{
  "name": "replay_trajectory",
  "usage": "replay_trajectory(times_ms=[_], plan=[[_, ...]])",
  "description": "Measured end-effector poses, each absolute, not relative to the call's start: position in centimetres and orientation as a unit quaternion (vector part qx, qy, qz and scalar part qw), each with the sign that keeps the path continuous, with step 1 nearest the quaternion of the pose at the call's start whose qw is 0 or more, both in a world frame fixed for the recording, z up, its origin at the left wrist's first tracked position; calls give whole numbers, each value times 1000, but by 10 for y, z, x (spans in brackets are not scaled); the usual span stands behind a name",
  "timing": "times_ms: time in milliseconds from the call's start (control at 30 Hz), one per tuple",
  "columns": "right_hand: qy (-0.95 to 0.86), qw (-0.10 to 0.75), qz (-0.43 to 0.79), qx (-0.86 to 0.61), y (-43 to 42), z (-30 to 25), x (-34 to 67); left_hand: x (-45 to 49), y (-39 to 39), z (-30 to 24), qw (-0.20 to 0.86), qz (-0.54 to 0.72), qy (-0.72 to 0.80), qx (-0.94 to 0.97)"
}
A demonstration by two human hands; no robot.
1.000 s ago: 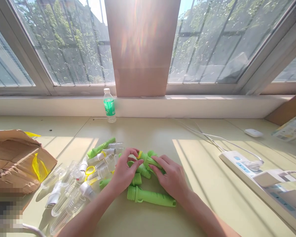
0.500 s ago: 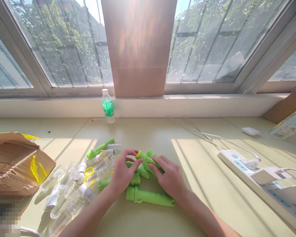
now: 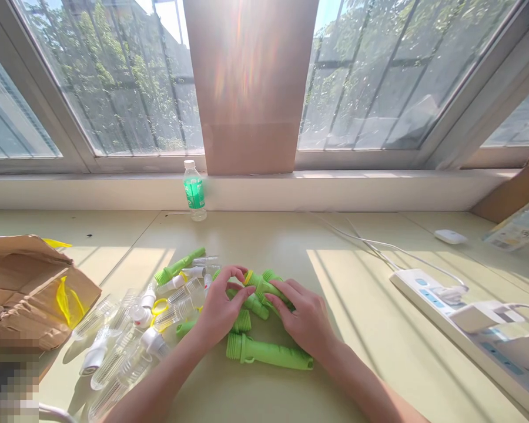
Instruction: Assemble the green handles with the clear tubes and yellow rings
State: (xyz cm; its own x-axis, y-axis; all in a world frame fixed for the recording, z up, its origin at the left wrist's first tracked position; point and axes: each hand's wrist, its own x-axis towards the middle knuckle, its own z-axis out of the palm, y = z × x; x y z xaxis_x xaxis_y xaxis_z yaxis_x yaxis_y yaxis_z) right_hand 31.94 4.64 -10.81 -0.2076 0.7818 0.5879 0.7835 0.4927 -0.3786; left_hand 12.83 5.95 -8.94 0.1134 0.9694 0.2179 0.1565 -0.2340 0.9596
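Both my hands rest on a small heap of green plastic tubes in the middle of the table. My left hand (image 3: 220, 308) curls its fingers round the yellow-ringed end of one green tube (image 3: 258, 286). My right hand (image 3: 304, 320) lies on the same tube from the right, with its fingers bent over it. Another long green tube (image 3: 268, 354) lies loose on the table just in front of my hands. Left of the heap lie several clear plastic tubes (image 3: 114, 346) with white caps and a yellow ring (image 3: 160, 305).
A torn cardboard box (image 3: 24, 294) with yellow plastic in it sits at the left edge. A water bottle (image 3: 194, 191) stands by the window sill. A white power strip (image 3: 462, 320) with plugs and cables runs along the right, behind it a white mouse (image 3: 451, 237).
Almost nothing: both hands stay on the green tubes, with only small shifts of the fingers and a slight sway of the camera.
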Motion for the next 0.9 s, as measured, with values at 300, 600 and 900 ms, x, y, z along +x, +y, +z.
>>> replay_trajectory(times_ms=[300, 600, 900], plan=[[-777, 375, 11, -506, 46, -107, 320, 128, 58, -92, 385, 485, 453, 641], [-773, 380, 19, -507, 45, -107, 318, 126, 59, -91, 398, 498, 439, 633], [-772, 380, 19, -509, 45, -108, 319, 125, 60, -88, 418, 506, 415, 631]])
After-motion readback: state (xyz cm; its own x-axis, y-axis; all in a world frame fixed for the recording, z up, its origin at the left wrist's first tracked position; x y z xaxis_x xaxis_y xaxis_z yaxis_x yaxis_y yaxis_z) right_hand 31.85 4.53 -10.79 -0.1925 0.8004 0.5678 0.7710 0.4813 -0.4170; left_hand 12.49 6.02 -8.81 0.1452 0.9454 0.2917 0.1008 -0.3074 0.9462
